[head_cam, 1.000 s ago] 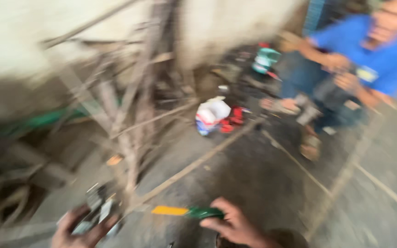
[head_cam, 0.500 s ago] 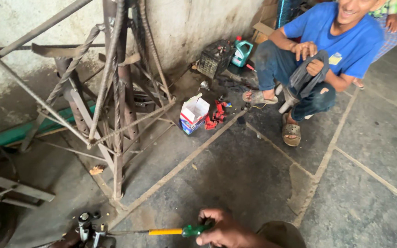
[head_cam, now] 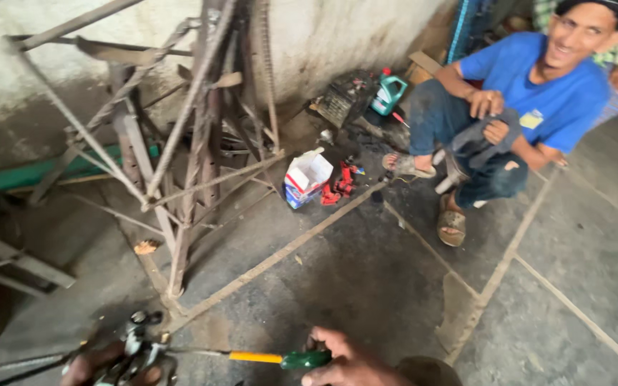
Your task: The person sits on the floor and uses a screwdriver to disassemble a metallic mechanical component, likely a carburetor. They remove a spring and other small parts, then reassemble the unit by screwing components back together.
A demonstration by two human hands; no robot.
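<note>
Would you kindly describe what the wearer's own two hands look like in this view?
Both are bare: no gloves, rings or sleeves show. The right hand appears only as knuckles and fingers at the bottom edge. The left hand is blurred, smudged with dark grime, and mostly cut off.

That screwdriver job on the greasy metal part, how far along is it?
In hand: right hand grips the green-and-yellow screwdriver, its shaft reaching the small metal part that the left hand steadies. The part looks assembled; nothing yet lies removed beside it. How much remains, I can't tell.

Open white-and-blue carton (head_cam: 307, 176) on floor beside rusty metal frame (head_cam: 194, 143). Red packets, possibly blister packs (head_cam: 339, 184), just right of it. Green jug with red cap (head_cam: 389, 93) near wall.
</note>
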